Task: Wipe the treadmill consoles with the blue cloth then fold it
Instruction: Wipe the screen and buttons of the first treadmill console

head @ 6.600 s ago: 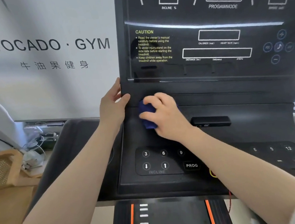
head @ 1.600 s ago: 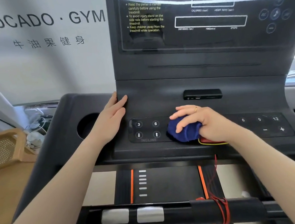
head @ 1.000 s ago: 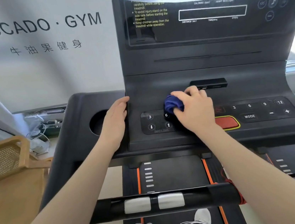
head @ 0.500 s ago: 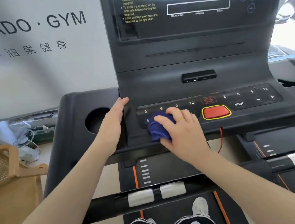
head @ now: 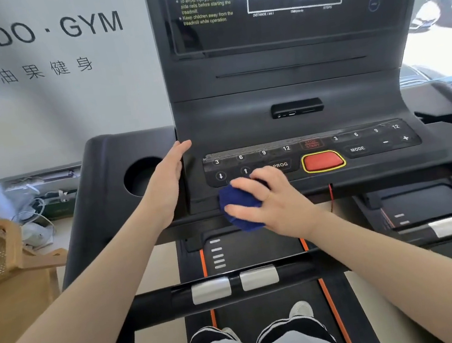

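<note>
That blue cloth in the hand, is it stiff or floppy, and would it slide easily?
Probably floppy: the blue cloth bunches into a soft wad under the right hand. Likely light, since the fingers alone hold it. It should slide easily over the smooth console.

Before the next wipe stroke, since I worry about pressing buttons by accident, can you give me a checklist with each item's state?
1. Blue cloth held firmly: ok, the right hand grips it bunched up.
2. Cloth clear of the red button: ok, it sits left of it at the console's front edge.
3. Left hand off the keys: ok, it rests flat on the console's left side, beside the cup holder.
4. PROG key untouched: cannot tell, the right hand's fingers lie just below it.
5. Display off: ok, its windows are blank.
</note>
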Tool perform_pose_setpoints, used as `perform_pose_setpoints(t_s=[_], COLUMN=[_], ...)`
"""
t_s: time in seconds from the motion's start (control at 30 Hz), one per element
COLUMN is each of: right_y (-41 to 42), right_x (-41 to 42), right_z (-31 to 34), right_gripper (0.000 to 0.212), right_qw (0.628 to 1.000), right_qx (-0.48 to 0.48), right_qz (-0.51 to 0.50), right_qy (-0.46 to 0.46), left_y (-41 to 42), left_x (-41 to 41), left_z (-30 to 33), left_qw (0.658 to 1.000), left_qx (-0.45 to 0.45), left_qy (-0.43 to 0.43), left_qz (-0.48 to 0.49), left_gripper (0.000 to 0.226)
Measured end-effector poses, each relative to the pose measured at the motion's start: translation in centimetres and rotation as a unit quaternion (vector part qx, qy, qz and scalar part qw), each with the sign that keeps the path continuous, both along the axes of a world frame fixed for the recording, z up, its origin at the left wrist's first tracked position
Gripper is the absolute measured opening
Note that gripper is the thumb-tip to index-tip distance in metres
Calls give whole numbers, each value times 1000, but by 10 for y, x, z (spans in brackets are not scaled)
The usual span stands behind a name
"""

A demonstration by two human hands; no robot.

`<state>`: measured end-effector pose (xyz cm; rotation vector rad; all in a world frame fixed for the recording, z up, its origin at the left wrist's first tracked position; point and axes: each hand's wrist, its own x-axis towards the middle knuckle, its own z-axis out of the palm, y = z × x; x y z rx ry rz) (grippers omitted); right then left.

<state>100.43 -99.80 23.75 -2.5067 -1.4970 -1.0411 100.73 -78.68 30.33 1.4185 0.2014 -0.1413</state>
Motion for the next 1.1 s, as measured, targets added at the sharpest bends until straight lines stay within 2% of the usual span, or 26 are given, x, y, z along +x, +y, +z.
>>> perform_pose_setpoints(t_s=[0.1, 0.3, 0.37, 0.53, 0.6, 0.67, 0.73, 0.83, 0.93, 1.03, 1.1], right_y=[-20, -77, -57, 30, 31, 8, -24, -47, -20, 24, 48], right_x=[0, -11, -10, -1, 4, 7, 3, -15, -23, -16, -9], right_z=[4, 5, 3, 3, 5, 8, 10, 12, 17, 24, 28], right_gripper=[39, 29, 28, 35, 39, 35, 30, 38, 39, 43, 51], right_qw=[998, 998, 999, 998, 996, 995, 995, 988, 981, 978, 974], right_qx=[-46, -34, -19, -1, -22, -37, -30, 9, 43, 20, 22], right_qz=[18, -57, -44, 65, 79, 63, 16, -70, -76, -24, -31], right_qy=[-30, -11, -14, 12, 31, 61, 90, 135, 172, 204, 221], left_y=[0, 5, 3, 0, 2, 3, 3, 0, -3, -5, -5], left_x=[0, 3, 2, 0, 0, 0, 0, 1, 3, 1, 0], left_z=[-2, -8, -8, -3, -3, -3, -4, -4, -5, -4, -3], left_qw=[1000, 1000, 1000, 999, 999, 999, 999, 999, 999, 998, 998], left_qx=[6, 5, 4, -21, -35, -36, -26, -28, -36, -35, -41], left_qy=[-5, -17, -21, -15, -17, -12, 5, 20, 40, 46, 45], left_qz=[6, 26, 21, 27, 26, 26, 17, 4, 7, 12, 12], left_gripper=[62, 38, 37, 41, 36, 37, 52, 63, 59, 55, 53])
